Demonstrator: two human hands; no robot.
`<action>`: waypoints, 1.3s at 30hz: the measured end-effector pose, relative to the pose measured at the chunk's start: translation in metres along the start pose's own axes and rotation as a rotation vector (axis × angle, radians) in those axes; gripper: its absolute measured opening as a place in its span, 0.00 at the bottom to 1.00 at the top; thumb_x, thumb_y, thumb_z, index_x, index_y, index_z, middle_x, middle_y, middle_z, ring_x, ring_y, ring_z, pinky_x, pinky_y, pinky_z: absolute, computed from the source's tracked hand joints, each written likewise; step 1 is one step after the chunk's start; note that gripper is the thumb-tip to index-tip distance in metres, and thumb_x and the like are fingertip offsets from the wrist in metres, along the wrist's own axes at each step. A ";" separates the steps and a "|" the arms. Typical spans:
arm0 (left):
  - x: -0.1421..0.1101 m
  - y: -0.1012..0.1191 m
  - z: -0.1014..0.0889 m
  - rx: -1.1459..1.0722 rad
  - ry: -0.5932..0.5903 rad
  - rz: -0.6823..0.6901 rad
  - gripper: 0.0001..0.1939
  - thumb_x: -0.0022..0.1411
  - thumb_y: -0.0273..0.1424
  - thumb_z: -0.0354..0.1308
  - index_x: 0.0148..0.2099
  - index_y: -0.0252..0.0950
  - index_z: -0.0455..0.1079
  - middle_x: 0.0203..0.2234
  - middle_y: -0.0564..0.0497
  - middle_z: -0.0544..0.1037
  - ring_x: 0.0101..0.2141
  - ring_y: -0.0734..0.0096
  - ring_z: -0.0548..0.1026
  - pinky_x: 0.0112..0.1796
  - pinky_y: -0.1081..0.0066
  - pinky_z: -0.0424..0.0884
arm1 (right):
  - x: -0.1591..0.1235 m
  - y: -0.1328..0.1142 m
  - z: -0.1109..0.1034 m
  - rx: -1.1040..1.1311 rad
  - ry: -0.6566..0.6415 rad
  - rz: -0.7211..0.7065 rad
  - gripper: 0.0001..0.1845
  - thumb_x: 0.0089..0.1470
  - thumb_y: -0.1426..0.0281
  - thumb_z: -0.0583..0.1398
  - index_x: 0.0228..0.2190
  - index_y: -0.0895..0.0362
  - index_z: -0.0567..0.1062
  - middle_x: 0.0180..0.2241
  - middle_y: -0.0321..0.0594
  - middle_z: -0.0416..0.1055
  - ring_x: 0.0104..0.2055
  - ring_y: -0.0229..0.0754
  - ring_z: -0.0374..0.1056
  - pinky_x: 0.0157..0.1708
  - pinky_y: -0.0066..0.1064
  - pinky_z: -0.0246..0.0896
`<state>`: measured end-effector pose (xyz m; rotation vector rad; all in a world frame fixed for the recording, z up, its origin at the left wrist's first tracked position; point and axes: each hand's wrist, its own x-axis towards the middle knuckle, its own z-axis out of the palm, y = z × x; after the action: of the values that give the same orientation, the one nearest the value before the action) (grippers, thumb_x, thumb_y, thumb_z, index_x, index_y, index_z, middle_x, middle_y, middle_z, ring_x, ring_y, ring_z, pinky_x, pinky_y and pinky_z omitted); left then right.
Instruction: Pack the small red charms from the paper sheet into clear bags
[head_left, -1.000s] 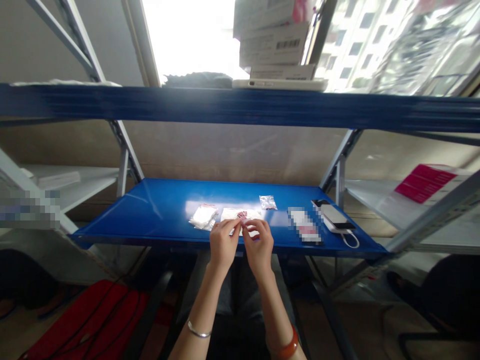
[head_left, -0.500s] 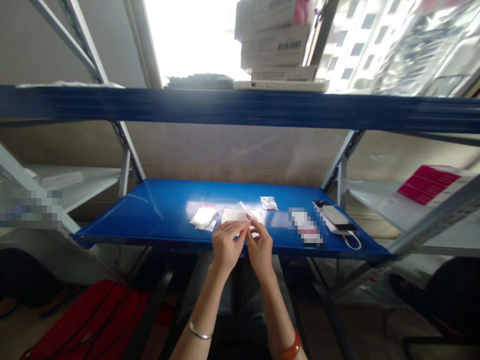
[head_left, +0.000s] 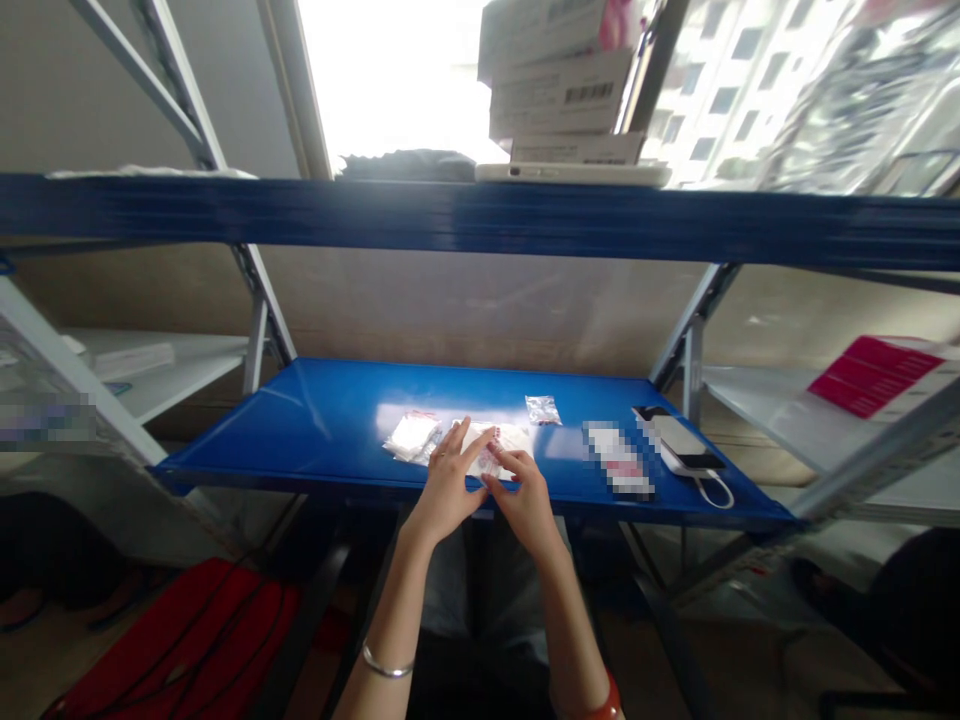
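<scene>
At the blue worktop [head_left: 337, 400], the left hand [head_left: 446, 490] has its fingers spread apart and the right hand [head_left: 531, 495] is half curled — I can't tell if it grips anything — by a flat white thing [head_left: 519, 436], with a small red-and-white thing [head_left: 489, 462] between the hands.

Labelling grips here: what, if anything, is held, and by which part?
Cannot tell: the left hand and right hand are over a small packet, hiding any grip.

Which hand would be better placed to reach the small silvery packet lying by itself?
Probably the right hand: the silvery packet lies ahead of it, slightly rightward. The left hand is farther off, so the right looks handier.
</scene>
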<state>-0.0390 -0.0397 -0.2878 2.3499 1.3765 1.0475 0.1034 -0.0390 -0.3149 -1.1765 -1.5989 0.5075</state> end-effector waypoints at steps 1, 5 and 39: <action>0.000 0.000 0.000 0.003 -0.002 0.004 0.37 0.51 0.22 0.57 0.62 0.49 0.55 0.64 0.48 0.50 0.63 0.54 0.47 0.57 0.51 0.51 | 0.000 0.000 -0.001 0.001 -0.018 -0.005 0.22 0.47 0.72 0.58 0.47 0.54 0.74 0.36 0.42 0.70 0.40 0.45 0.66 0.39 0.36 0.62; 0.001 0.003 0.000 0.009 0.015 0.004 0.30 0.51 0.25 0.59 0.56 0.44 0.62 0.59 0.47 0.61 0.60 0.58 0.56 0.57 0.55 0.52 | 0.001 -0.004 -0.003 0.004 -0.019 -0.023 0.17 0.49 0.71 0.58 0.43 0.56 0.76 0.31 0.41 0.72 0.37 0.44 0.67 0.39 0.36 0.61; 0.005 -0.001 -0.005 -0.074 0.250 -0.015 0.26 0.49 0.39 0.65 0.50 0.39 0.66 0.46 0.46 0.73 0.49 0.59 0.69 0.53 0.57 0.58 | 0.004 0.030 0.002 -0.212 0.441 0.111 0.21 0.52 0.59 0.55 0.39 0.61 0.76 0.37 0.51 0.72 0.40 0.49 0.65 0.42 0.41 0.58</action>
<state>-0.0415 -0.0363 -0.2825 2.2109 1.4067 1.4026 0.1150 -0.0223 -0.3373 -1.4288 -1.2312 0.1319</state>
